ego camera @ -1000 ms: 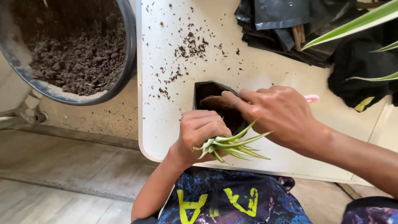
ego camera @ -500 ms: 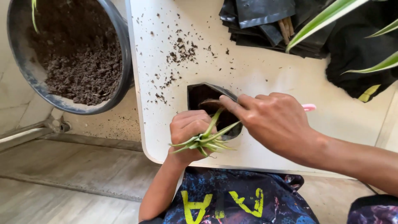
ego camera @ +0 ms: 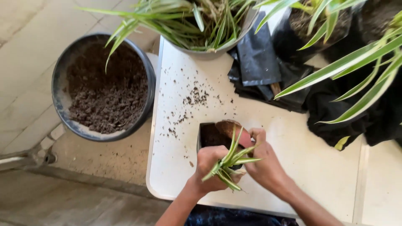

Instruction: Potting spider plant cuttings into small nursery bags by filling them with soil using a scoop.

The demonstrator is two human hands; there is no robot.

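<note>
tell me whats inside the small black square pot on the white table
Dark soil fills the small black square pot. The left hand holds a striped green plantlet over it; its roots are hidden.

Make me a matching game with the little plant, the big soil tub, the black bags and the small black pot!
Things:
1. small plantlet
2. round tub of soil
3. black bags
4. small black pot

Places:
A. on the floor beside the white table
B. piled at the table's far side
C. held in the left hand
D. on the table, at both hands

Pairs: 1-C, 2-A, 3-B, 4-D
</note>
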